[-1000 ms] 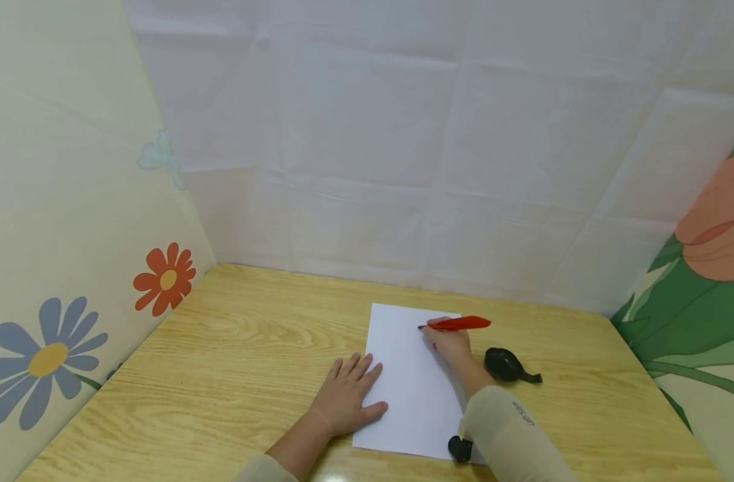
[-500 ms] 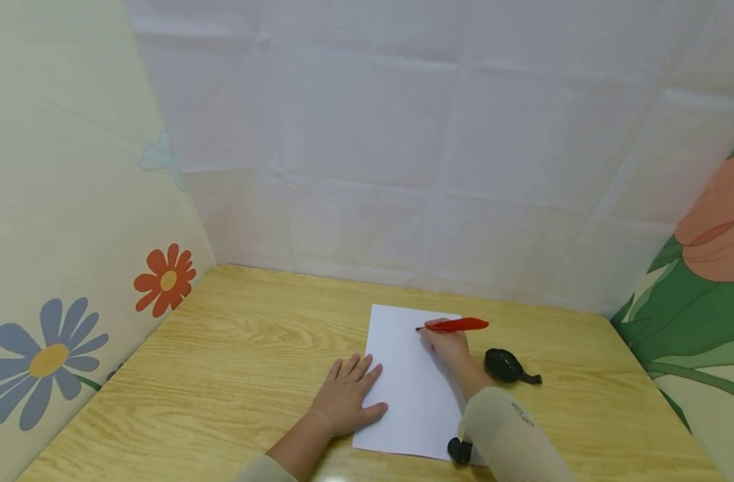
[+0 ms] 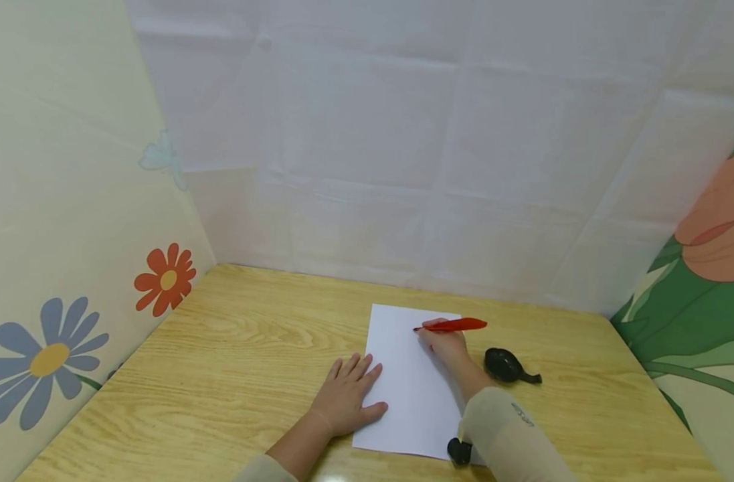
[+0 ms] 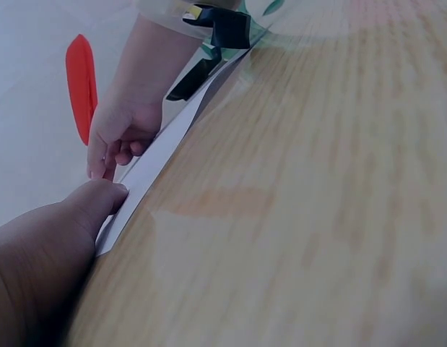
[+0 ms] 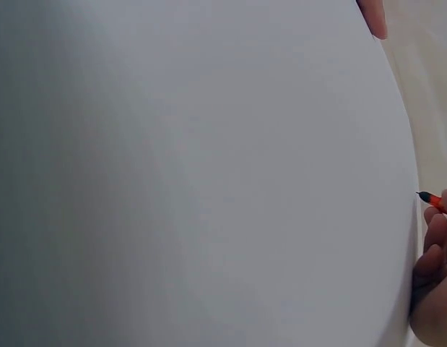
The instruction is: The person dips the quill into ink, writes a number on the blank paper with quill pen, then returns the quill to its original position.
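Note:
A white sheet of paper (image 3: 397,395) lies on the wooden table. My left hand (image 3: 344,398) rests flat with spread fingers over its left edge. My right hand (image 3: 447,345) pinches a red feather-shaped pen (image 3: 463,325) between thumb and fingers, near the upper right of the sheet. The pen's dark tip points left, right at the paper's surface. In the left wrist view the red pen (image 4: 81,87) stands upright above the right hand (image 4: 126,126). At the right edge of the right wrist view, the pen (image 5: 434,200) shows its black tip and fine point. No marks show on the paper.
A black oval object with a short tail (image 3: 504,365) lies on the table (image 3: 252,348) right of the paper, beside the right forearm. A small black piece (image 3: 460,451) hangs by the right cuff. White cloth (image 3: 367,147) backs the table; flower-printed panels (image 3: 47,361) flank it.
The right hand and the red pen have shifted slightly left along the paper. The left hand and the paper have stayed in place.

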Demonstrator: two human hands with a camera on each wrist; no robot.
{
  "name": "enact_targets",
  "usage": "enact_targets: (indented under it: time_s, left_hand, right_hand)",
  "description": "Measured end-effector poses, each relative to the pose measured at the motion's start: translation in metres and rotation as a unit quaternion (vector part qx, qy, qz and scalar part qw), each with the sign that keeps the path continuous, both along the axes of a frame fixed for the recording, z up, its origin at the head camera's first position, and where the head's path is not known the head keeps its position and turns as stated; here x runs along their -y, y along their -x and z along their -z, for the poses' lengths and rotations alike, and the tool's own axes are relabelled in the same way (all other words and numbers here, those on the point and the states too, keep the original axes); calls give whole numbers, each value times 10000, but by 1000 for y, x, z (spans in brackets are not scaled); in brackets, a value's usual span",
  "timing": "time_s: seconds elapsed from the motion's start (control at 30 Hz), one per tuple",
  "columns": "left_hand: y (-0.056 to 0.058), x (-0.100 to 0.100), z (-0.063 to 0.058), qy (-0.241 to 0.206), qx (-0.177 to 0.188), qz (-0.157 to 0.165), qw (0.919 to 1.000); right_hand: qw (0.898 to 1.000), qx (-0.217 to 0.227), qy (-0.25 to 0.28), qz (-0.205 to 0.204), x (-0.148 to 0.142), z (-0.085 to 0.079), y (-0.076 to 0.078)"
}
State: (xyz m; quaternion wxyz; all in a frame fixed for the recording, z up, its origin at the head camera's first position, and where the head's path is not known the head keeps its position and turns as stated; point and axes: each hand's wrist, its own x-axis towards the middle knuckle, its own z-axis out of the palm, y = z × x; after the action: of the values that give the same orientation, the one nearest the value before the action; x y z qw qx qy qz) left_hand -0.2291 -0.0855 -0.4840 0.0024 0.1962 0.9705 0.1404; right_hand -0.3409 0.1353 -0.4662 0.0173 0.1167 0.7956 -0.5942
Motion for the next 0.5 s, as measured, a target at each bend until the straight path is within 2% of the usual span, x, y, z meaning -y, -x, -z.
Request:
enact_targets:
  time_s: [0.5]
  left_hand:
    - [1,0,1,-43,32,12,10000]
  right_hand:
    - [9994,-150,-280,-162,3,-2,-4]
